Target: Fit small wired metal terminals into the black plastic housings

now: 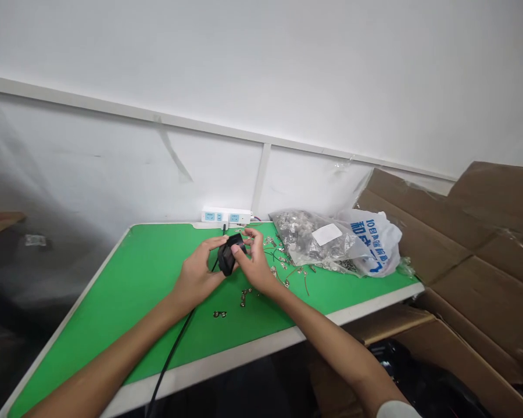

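Observation:
A small black plastic housing (227,259) is held up between both hands over the green tabletop (157,273). My left hand (198,271) grips it from the left, fingers along its top and thumb below. From the right, my right hand (255,261) pinches it, the thumb lying on its open face. What is inside the housing is too small to make out. Small metal parts (243,297) lie on the table just below the hands, with another metal piece (219,314) closer to the front edge.
A white power strip (226,215) sits at the wall. A clear bag of metal parts (300,232) and a white plastic bag (377,238) lie at the right, beside loose parts and wires. A black cable (174,348) crosses the table's front edge. Cardboard boxes (505,273) stand right.

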The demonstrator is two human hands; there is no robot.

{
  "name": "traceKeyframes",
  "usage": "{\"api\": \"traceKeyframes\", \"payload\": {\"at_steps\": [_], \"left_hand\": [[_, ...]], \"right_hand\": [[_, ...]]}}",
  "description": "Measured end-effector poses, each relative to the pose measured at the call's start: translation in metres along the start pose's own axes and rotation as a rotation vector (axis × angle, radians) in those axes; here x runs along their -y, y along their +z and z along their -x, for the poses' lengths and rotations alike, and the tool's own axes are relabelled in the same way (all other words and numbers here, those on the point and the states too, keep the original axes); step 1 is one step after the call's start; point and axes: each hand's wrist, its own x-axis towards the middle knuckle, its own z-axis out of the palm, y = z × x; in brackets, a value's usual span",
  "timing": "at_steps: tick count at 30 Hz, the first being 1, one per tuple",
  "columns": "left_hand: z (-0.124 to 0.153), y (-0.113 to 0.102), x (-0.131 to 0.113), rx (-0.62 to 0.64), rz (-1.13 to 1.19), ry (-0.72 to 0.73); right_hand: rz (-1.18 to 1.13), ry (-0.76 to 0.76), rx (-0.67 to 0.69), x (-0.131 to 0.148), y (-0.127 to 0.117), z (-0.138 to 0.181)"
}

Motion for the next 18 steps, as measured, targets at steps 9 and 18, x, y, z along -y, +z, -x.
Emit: {"api": "traceKeyframes", "payload": {"at_steps": [9, 18], "left_hand": [[0.002, -0.001, -0.011, -0.04, 0.03, 0.076], [0.008, -0.004, -0.003, -0.02, -0.014, 0.144]], "right_hand": [[-0.429, 0.276, 0.072, 0.003, 0.002, -0.002], [-0.613, 0.473, 0.191, 0.019, 0.003, 0.002]]}}
